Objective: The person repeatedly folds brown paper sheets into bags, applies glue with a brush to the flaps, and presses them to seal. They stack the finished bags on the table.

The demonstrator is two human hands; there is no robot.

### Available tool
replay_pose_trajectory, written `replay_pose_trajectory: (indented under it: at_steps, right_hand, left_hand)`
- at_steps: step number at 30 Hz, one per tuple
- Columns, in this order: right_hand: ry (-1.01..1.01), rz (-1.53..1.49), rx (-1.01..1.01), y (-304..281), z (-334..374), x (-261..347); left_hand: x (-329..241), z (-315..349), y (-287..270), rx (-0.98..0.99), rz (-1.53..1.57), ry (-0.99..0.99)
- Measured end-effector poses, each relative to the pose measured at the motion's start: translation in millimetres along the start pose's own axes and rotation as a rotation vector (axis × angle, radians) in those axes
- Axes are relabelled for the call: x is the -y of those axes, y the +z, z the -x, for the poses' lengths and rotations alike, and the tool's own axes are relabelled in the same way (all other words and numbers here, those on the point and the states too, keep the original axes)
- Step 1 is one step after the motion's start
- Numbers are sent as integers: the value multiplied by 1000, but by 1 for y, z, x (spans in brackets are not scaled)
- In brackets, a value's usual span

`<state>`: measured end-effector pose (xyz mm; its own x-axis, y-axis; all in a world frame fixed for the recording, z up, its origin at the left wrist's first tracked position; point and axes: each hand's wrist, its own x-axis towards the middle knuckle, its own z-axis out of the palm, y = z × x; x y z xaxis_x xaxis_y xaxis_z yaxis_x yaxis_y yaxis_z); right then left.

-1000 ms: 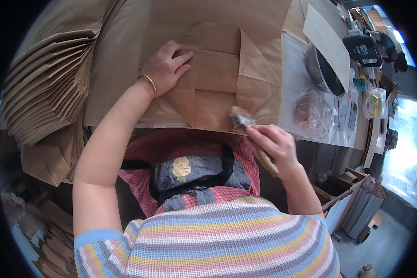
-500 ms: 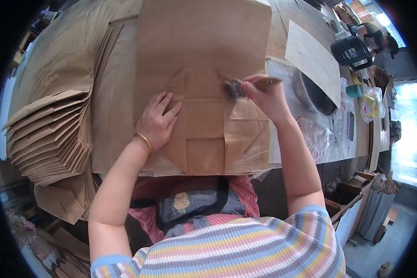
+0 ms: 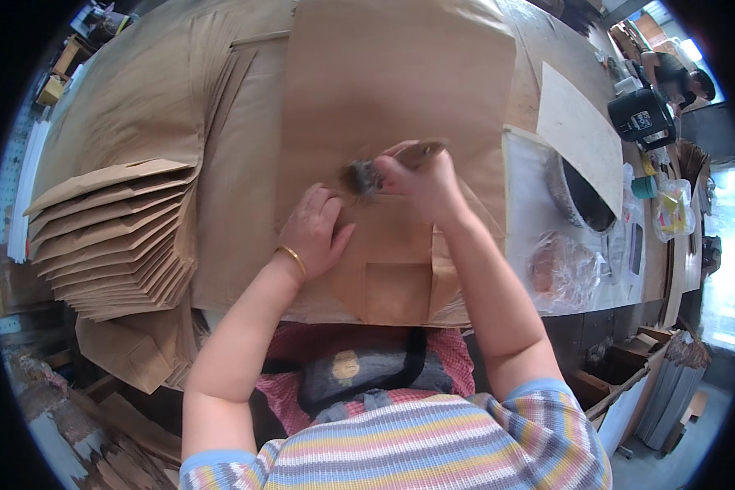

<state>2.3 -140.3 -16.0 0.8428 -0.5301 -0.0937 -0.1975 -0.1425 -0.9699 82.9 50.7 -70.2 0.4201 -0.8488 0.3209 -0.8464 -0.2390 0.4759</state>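
A large brown paper bag [image 3: 400, 82] lies flat in front of me, its near end folded into a flattened bottom with creased flaps [image 3: 398, 282]. My left hand [image 3: 312, 233] rests on the left side of these folds, fingers loosely bent and thumb apart, holding nothing. In my right hand [image 3: 420, 184] is a brush [image 3: 423, 153] with a wooden handle. Its dark bristles [image 3: 356, 177], smeared by motion, are over the upper part of the folds, just beyond my left fingertips. My right hand and forearm hide part of the folds.
A fanned stack of brown paper bags [image 3: 114, 237] stands at left. To the right are a dark bowl [image 3: 580, 192] partly under a pale board [image 3: 576, 122], crumpled clear plastic [image 3: 563, 273], and a teal cup [image 3: 643, 188]. Another person [image 3: 674, 77] is at far right, beside a black container [image 3: 641, 114].
My right hand has swept the brush left across the folds, from their right side to near my left hand. My left hand stays on the bag. The whole view has shifted slightly.
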Motion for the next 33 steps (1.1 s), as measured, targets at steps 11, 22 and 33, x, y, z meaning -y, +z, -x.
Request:
replay_pose_trajectory:
  at_steps: [11, 22, 33]
  right_hand:
    - [-487, 489, -44, -106, 108, 17]
    - [-490, 1399, -220, -241, 201, -12]
    - [86, 686, 321, -128, 15, -37]
  left_hand:
    - [8, -1, 14, -18, -6, 44]
    - [-5, -15, -10, 224, -121, -48]
    - [16, -78, -31, 475, -143, -256]
